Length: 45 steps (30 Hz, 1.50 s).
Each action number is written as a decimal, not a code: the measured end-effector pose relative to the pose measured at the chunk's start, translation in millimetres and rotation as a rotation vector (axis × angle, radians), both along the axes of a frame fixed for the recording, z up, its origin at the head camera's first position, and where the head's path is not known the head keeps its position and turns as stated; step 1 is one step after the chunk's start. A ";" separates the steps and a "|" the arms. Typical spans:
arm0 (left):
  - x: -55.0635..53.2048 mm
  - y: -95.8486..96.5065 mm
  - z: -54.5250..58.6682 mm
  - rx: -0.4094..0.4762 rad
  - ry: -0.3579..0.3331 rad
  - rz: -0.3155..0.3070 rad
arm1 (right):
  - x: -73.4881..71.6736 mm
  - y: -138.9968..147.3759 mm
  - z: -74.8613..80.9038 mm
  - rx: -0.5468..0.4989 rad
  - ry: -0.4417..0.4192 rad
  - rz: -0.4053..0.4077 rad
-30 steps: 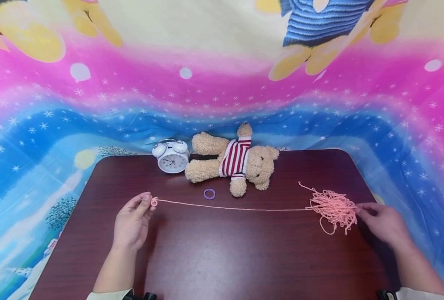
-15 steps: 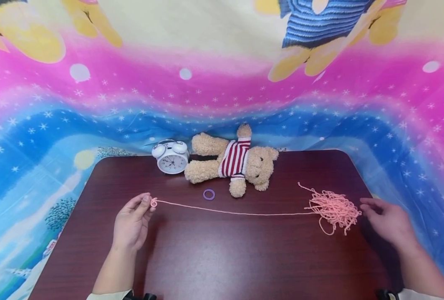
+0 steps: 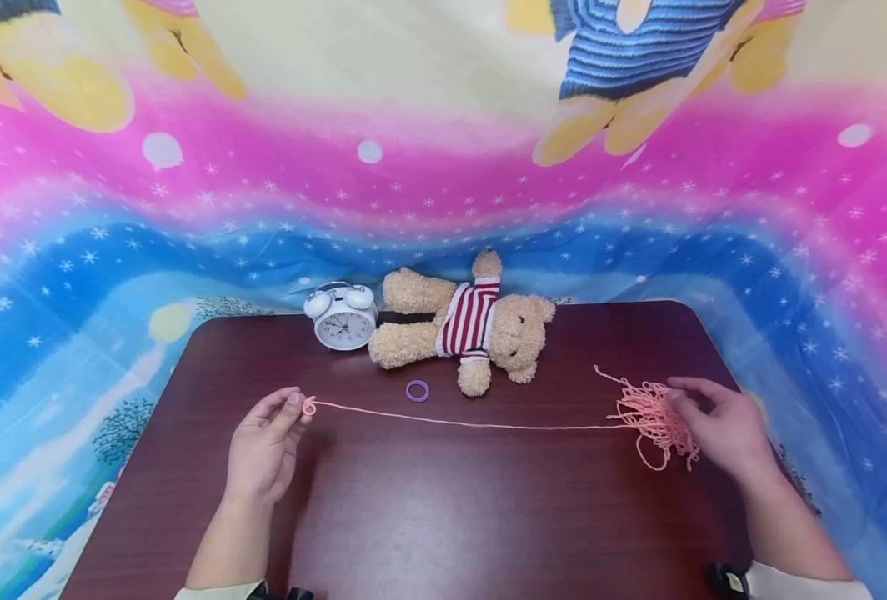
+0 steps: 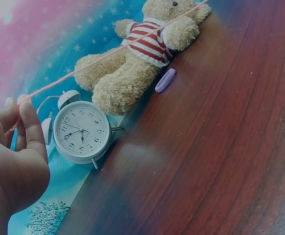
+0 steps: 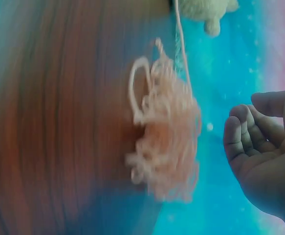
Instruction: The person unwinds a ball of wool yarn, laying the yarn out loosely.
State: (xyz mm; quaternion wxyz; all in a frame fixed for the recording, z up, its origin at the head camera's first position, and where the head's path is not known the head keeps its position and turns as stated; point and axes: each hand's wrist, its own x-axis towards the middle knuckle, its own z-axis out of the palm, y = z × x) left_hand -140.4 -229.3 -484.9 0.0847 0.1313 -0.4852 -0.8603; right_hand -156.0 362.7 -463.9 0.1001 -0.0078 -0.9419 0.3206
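Note:
Pink yarn runs across the table, one end pinched between the thumb and fingers of my left hand (image 3: 263,450). A small curl of yarn (image 3: 308,406) pokes out at those fingertips. From there the strand (image 3: 458,424) stretches rightward, sagging slightly, to a loose tangled pile of yarn (image 3: 648,417) on the right of the table. My right hand (image 3: 729,433) overlaps the right part of that pile in the head view. The right wrist view shows the hand (image 5: 264,156) apart from the yarn pile (image 5: 169,137), fingers loosely bent with nothing between them.
A teddy bear (image 3: 473,321) in a red-and-white striped shirt lies along the table's back edge. Left of it stands a white twin-bell alarm clock (image 3: 344,323). A purple ring (image 3: 409,391) lies in front of the bear. Printed cloth (image 3: 443,179) hangs behind the brown table (image 3: 443,508).
My right hand had the pile's right edge at its fingertips, drew away to the right, then came back left over the pile. The strand sags a little more. My left hand stays put.

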 end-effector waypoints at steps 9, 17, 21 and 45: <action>-0.7 0.6 1.8 0.002 0.013 -0.009 | -12.3 -50.7 -5.6 -0.066 -0.020 0.072; -2.0 6.5 4.5 -0.008 0.019 -0.034 | -22.8 -96.7 -11.7 -0.143 -0.036 0.168; -2.7 10.4 4.5 -0.012 0.016 -0.044 | -27.1 -122.4 -15.8 -0.180 -0.063 0.212; -5.7 69.5 5.1 -0.051 0.015 -0.170 | -29.0 -250.4 -31.5 -0.247 -0.029 0.553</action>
